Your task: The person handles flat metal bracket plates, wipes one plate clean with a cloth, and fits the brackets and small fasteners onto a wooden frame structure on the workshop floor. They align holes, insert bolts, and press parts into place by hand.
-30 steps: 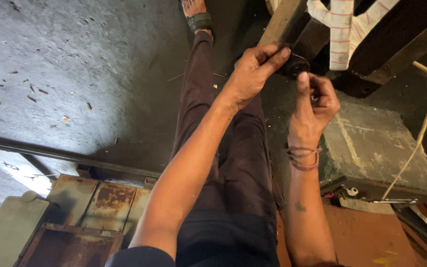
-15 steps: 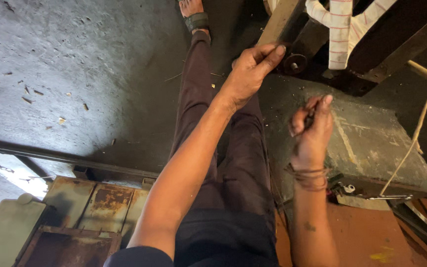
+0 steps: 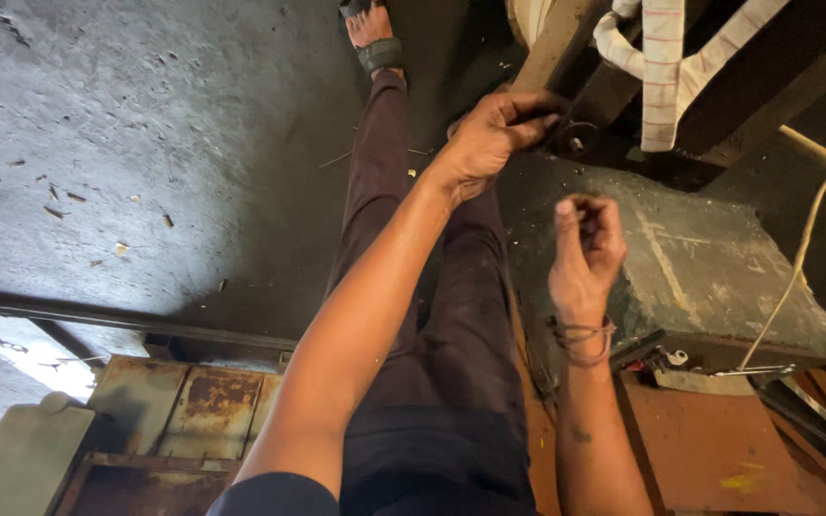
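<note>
Dark round metal disc [image 3: 577,139] with a small hub sits at the foot of a slanting wooden beam [image 3: 556,43], above a grey stone block [image 3: 709,263]. From the head view, the left hand [image 3: 494,134] reaches to it, fingers curled and fingertips touching its edge. The right hand [image 3: 585,248] hovers nearby over the block, fingers curled nearly closed; whether they pinch something small is unclear. A white strap [image 3: 662,76] hangs just beside the disc.
</note>
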